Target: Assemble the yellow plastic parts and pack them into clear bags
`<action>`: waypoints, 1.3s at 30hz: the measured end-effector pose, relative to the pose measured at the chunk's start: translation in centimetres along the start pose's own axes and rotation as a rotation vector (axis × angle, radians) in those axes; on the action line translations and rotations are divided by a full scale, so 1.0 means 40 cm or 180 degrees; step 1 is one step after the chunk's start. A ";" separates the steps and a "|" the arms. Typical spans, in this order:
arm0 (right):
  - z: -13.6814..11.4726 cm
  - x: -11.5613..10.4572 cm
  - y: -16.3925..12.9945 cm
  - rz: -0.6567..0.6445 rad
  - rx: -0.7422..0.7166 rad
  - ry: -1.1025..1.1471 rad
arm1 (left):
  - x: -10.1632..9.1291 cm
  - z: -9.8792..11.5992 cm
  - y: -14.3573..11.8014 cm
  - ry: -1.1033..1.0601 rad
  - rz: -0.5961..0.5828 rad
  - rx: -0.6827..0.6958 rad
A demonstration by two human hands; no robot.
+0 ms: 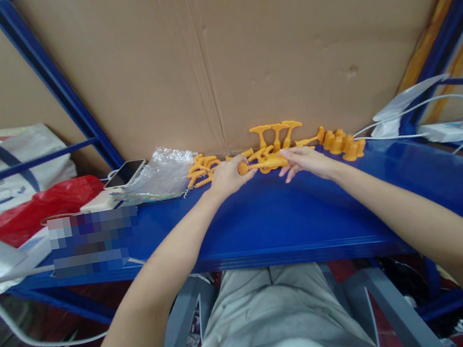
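Near the far edge of the blue table [282, 212], the left hand [229, 178] pinches the round end of an orange piece [273, 162] between thumb and fingers; the right hand [307, 161] touches its wider end, fingers partly spread, though whether they grip it I cannot tell; T-shaped pieces [277, 136] stand along that far edge; orange cups [336, 143] cluster to their right.

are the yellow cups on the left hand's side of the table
No, the yellow cups stand clustered on the blue table, to the right of the right hand.
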State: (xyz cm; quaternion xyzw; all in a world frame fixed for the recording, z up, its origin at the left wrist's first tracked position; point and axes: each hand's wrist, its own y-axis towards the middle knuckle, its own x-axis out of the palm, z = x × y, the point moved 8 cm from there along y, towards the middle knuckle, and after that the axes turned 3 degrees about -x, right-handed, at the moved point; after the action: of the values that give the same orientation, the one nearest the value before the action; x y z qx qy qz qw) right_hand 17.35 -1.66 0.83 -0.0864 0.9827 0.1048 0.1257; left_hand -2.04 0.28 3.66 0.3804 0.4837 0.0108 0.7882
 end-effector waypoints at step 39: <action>-0.017 0.009 -0.019 0.0075 -0.0130 -0.0266 | -0.026 0.024 -0.008 0.0012 0.0227 0.0108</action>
State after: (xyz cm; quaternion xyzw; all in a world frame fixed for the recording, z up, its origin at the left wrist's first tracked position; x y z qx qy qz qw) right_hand 17.00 -2.58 1.25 -0.0729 0.9752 0.1298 0.1635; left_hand -1.96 -0.89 4.49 0.4106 0.4714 0.0314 0.7798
